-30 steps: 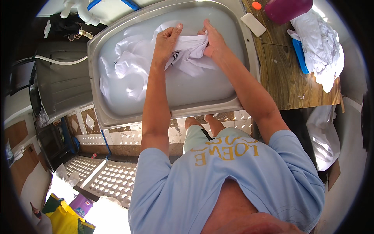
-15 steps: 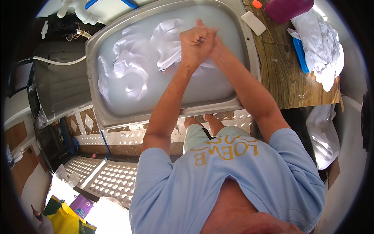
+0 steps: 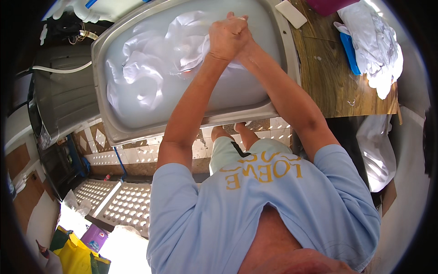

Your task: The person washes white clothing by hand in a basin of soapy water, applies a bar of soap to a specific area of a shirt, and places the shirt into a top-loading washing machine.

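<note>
Over the right half of a metal basin (image 3: 99, 98) of cloudy water, my two hands are pressed together, both closed. My left hand (image 3: 223, 39) is uppermost and covers much of my right hand (image 3: 245, 40). Whatever lies between the palms is hidden. White cloth (image 3: 194, 50) lies in the water against the left side of my hands, and a pale strip shows under my wrists. More white cloth (image 3: 143, 68) floats half sunk in the basin's left part.
A wooden surface (image 3: 328, 86) adjoins the basin's right side. On it are a whitish bar (image 3: 292, 13), a purple container (image 3: 328, 4) and a heap of white cloth (image 3: 372, 50) by a blue item (image 3: 350, 52). A grey ribbed panel (image 3: 64, 86) stands left, with a white hose (image 3: 64, 68).
The whole view has shifted, so the basin appears higher and farther left. My hands stay pressed together, the fingers slightly rearranged. Cloth beside them has changed its folds, and a small orange-red spot shows there.
</note>
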Motion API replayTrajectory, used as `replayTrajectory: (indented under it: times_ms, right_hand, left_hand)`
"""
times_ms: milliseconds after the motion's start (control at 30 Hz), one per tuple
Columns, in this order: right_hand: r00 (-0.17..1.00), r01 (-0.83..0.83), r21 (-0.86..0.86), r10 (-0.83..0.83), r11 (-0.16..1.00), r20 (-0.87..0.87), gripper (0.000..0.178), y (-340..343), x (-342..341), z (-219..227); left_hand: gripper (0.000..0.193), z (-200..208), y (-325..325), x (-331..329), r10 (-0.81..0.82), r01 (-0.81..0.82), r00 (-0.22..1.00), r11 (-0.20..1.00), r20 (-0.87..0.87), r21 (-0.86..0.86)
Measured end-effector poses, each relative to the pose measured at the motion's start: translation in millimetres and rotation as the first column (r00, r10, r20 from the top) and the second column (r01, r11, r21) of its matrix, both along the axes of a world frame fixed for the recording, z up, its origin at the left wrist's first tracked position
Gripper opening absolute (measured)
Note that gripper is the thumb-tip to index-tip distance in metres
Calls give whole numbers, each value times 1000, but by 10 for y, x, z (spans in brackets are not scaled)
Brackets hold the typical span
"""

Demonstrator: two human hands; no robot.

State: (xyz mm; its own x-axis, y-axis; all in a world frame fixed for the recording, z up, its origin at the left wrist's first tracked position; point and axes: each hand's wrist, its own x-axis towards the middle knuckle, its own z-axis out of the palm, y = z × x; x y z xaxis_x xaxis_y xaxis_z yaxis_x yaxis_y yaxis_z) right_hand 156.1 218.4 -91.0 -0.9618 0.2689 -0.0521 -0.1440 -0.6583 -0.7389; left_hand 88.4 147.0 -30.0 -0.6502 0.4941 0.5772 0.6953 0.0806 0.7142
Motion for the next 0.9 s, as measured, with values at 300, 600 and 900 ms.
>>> replayTrajectory:
  times_ms: [300, 600, 900]
  right_hand:
    - [992, -78, -441, 115, 894, 58, 30, 132, 142, 313]
    - [995, -93, -463, 71, 881, -65, 29, 157, 73, 120]
    - [965, 194, -412, -98, 890, 243, 32, -54, -1, 357]
  left_hand:
    - [25, 68, 17, 105, -3, 4, 999, 1000, 41, -31]
    - [31, -10, 141, 185, -69, 67, 996, 997, 57, 39]
    - [32, -84, 75, 281, -117, 118, 993, 991, -21, 61]
